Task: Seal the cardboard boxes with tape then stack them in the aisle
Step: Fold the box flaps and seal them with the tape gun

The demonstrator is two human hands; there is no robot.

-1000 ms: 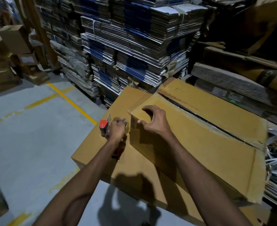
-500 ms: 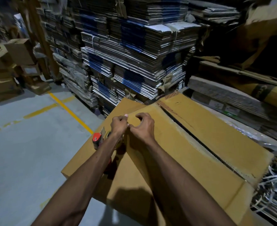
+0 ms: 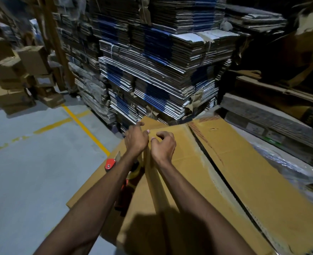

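Pinching tape, both hands [image 3: 150, 142] meet on matte corrugated box [image 3: 244, 177].

Camera: I have one view only, worn on the head, wide-angle.
Facing: forward and down, over both forearms.
Nearness: close; left hand [image 3: 135, 139] and right hand [image 3: 163, 146] sit mid-frame.
Beyond the hands: stacked flat cardboard [image 3: 159, 70].
Left of them: grey floor [image 3: 32, 162].
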